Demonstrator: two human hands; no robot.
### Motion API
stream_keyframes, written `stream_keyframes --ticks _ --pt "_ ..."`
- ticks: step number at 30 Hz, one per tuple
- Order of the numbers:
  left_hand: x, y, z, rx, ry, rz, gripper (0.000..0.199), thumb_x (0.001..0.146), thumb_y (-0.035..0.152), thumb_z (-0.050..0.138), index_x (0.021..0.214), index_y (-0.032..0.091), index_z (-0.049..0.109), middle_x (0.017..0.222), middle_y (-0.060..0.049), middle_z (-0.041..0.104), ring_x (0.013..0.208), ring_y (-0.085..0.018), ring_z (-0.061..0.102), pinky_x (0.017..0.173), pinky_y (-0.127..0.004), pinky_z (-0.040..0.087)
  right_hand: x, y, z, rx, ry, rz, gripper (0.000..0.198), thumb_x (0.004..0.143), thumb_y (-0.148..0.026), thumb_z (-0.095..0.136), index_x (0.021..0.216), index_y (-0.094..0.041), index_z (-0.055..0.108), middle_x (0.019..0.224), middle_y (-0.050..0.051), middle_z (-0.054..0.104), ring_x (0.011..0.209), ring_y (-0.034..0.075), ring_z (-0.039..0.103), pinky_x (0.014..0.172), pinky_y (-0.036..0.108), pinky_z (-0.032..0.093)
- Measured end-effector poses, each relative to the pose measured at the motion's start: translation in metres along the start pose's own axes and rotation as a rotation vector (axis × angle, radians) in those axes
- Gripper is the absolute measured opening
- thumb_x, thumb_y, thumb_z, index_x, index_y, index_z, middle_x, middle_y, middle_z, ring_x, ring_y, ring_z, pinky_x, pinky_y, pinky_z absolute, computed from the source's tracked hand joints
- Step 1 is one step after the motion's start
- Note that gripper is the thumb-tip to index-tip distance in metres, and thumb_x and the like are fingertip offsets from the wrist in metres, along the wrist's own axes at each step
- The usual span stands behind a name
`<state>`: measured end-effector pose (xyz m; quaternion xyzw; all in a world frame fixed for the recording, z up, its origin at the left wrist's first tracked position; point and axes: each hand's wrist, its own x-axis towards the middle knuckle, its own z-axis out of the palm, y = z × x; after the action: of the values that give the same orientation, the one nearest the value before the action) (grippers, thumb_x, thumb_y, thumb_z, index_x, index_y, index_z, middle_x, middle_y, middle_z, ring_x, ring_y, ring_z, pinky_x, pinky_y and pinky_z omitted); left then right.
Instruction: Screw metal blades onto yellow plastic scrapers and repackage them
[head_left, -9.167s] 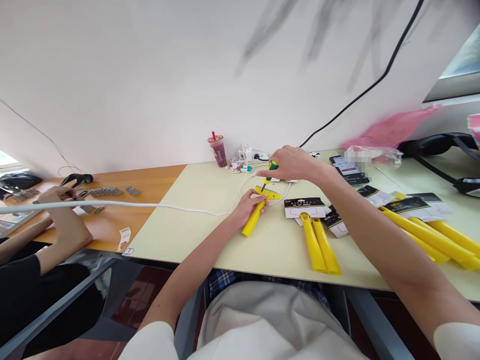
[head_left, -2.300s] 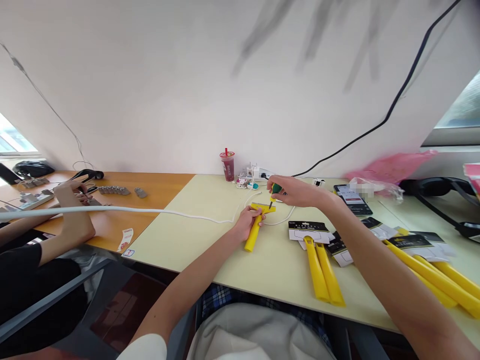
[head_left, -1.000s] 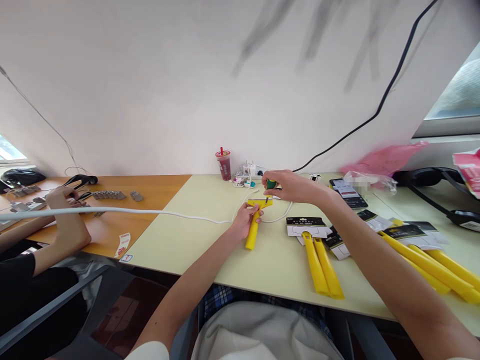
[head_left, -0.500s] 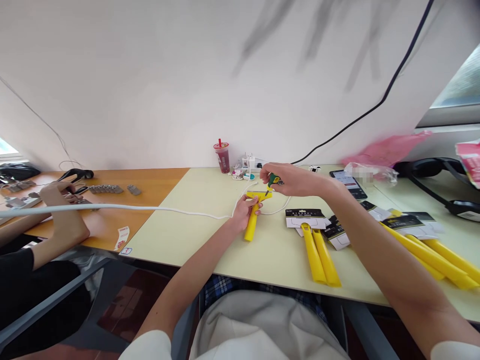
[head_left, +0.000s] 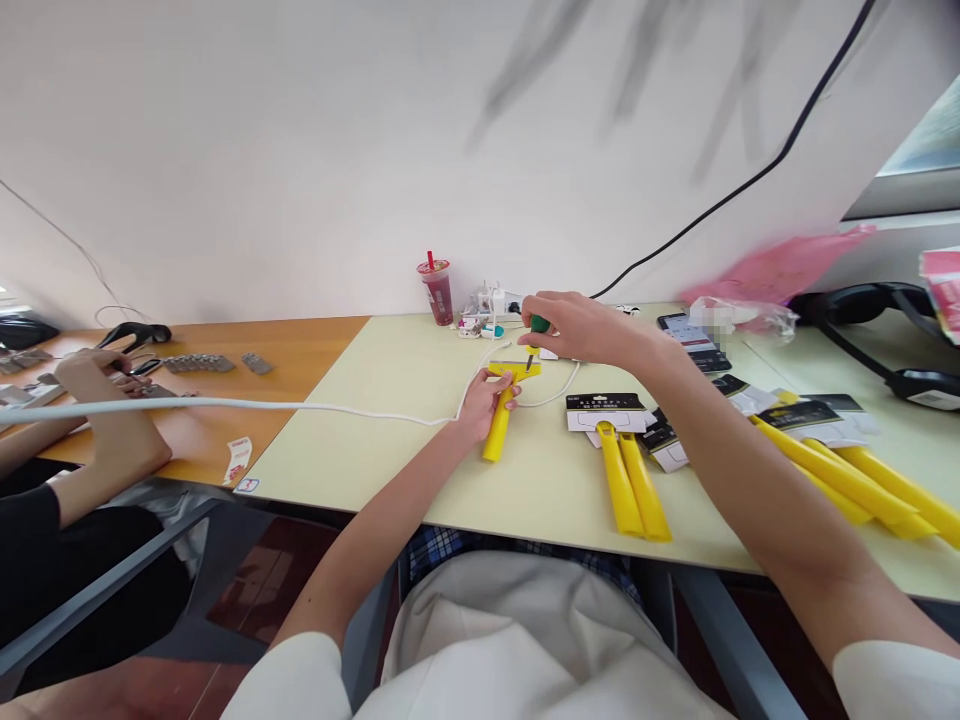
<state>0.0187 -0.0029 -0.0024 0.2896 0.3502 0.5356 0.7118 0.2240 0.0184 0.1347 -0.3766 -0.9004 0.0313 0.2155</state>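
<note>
My left hand (head_left: 481, 404) is closed around a yellow scraper (head_left: 496, 434), near where its handle meets the wide T-shaped head. The scraper's handle points down toward me and its head lies toward the wall. From above, my right hand (head_left: 576, 322) grips a screwdriver (head_left: 539, 324) with a green and yellow handle. The screwdriver stands nearly upright, its shaft reaching down to the right part of the scraper head. Whether a screw sits under the tip is too small to tell. To the right, two yellow handles (head_left: 621, 485) lie under a black and white card (head_left: 606, 412).
A red drink cup (head_left: 436, 290) stands by the wall, beside a power strip with plugs (head_left: 491, 303). A white cable (head_left: 360, 411) crosses from the left. At right lie a phone (head_left: 696, 343), more yellow handles (head_left: 862, 485) and a black headset (head_left: 892, 370). A co-worker's arm (head_left: 112, 425) is at left.
The screwdriver has gone from tilted to nearly upright over the scraper head, with my right fingers now around its top. My left hand still holds the scraper. The view has shifted slightly.
</note>
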Motion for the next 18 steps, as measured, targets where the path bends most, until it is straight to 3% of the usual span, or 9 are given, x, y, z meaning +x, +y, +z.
stream_keyframes --ticks 7,14,18 --pt "-0.0003 0.0024 -0.0002 0.004 -0.033 -0.025 0.046 0.086 0.008 0.090 0.103 0.022 0.050 0.107 -0.008 0.076 0.069 -0.009 0.063 0.055 -0.020 0.037 -0.0011 0.0021 -0.0003 0.152 -0.045 -0.053 0.017 0.098 -0.034 0.063 0.114 -0.027 0.064 0.121 0.011 0.078 0.098 0.031 0.069 0.085 0.041 0.048" --pt "-0.0026 0.0014 0.0019 0.011 -0.056 -0.014 0.044 0.089 0.009 0.089 0.103 0.022 0.049 0.102 -0.008 0.074 0.069 -0.010 0.063 0.055 -0.020 0.036 0.0048 -0.0019 0.0001 0.011 0.023 0.075 0.034 0.104 -0.055 0.065 0.118 -0.024 0.063 0.102 0.012 0.076 0.091 0.033 0.068 0.082 0.042 0.046" --pt "-0.0029 -0.0031 0.0027 0.019 -0.045 -0.018 0.045 0.088 0.009 0.090 0.101 0.022 0.050 0.101 -0.005 0.072 0.068 -0.010 0.062 0.055 -0.020 0.036 0.0023 0.0061 0.0040 0.053 0.027 0.113 0.035 0.105 -0.055 0.064 0.122 -0.026 0.058 0.112 0.014 0.074 0.092 0.032 0.066 0.084 0.045 0.050"
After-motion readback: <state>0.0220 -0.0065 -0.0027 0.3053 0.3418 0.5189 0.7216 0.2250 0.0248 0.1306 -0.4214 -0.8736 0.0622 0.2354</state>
